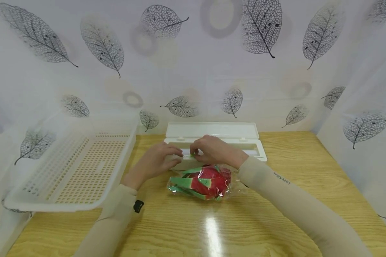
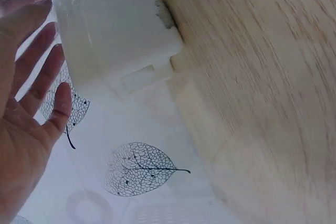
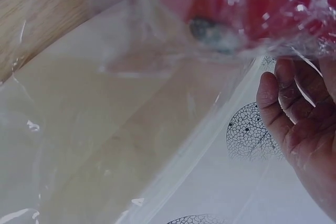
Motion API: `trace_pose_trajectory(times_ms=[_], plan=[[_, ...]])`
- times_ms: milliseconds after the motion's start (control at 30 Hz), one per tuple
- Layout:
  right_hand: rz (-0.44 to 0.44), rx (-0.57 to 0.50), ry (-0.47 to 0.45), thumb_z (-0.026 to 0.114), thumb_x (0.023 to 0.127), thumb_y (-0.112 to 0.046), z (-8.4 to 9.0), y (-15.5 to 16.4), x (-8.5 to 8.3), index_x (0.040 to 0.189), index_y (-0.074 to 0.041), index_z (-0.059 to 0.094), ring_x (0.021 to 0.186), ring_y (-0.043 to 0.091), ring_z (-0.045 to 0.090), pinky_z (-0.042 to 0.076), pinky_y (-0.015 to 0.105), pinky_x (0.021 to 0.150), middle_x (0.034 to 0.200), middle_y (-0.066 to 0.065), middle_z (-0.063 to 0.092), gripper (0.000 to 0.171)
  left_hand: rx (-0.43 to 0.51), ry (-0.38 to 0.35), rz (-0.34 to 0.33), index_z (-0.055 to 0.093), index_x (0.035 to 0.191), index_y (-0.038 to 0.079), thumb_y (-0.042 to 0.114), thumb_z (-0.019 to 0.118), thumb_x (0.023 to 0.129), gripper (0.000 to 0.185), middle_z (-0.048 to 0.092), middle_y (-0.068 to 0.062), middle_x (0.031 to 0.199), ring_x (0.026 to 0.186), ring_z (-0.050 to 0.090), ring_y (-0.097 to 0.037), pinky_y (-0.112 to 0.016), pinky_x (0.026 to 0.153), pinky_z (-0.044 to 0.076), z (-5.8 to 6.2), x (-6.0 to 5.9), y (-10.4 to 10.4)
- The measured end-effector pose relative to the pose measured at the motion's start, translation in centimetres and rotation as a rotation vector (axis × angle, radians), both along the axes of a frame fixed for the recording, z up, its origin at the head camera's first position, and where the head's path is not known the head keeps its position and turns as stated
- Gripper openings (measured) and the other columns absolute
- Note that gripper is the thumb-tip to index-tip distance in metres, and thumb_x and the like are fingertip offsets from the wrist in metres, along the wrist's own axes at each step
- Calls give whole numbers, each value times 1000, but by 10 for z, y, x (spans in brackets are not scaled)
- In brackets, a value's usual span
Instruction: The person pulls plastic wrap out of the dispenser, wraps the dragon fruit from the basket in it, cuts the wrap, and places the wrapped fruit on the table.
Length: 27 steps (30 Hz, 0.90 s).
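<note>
A dragon fruit (image 1: 209,182) wrapped in clear plastic film lies on its side on the table, its green tips pointing left. Behind it stands a long white cling film box (image 1: 241,154) with its lid (image 1: 212,130) raised. My right hand (image 1: 213,151) reaches over the box's front edge, thumb and forefinger pinching a small green piece (image 1: 192,155), mostly hidden. At the left end of the box, my left hand (image 1: 157,160) hovers with loosely bent fingers; the left wrist view shows no thing held in it. Film and red fruit (image 3: 283,9) partly block the right wrist view.
A white perforated plastic basket (image 1: 117,175) sits on the left of the wooden table (image 1: 296,171). Behind the table hangs a pale curtain (image 1: 199,78) with a leaf print, continuing along both sides.
</note>
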State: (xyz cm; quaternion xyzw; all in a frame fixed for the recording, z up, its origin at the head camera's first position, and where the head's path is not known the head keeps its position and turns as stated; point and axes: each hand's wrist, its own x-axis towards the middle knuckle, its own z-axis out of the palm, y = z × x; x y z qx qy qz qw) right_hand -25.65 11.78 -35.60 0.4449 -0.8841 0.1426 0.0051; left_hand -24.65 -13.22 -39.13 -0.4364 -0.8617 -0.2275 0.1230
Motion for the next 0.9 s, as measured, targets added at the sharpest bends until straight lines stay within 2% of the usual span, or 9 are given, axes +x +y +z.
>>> trace_pose_trajectory(times_ms=[133,400,600,900], plan=[[-1,2,0,74,89,-9,-1,0,0,97,-11,76,82,19,72,59,31,77,93,2,77,9,-12,87,-28,80,97,12,11,83,85,12,79,-1,102,92,74,-18,-37,85,60,-4,-1,1],[-12,16,-7,74,90,-10,1,2,0,100,-11,76,86,19,73,59,32,81,96,2,78,10,-6,130,-16,79,97,13,10,83,84,13,79,1,102,92,73,-17,-36,83,59,-9,-1,1],[-16,23,-3,73,90,-11,0,3,-1,99,-11,76,86,20,73,59,32,81,97,2,78,10,7,132,-4,79,96,12,9,83,84,13,79,1,101,91,73,-17,-37,83,59,-10,0,2],[-19,30,0,73,91,-12,0,4,1,100,-11,76,85,19,73,59,32,80,96,2,78,9,19,91,25,79,96,13,9,83,84,13,79,1,100,89,73,-17,-37,83,59,-9,4,2]])
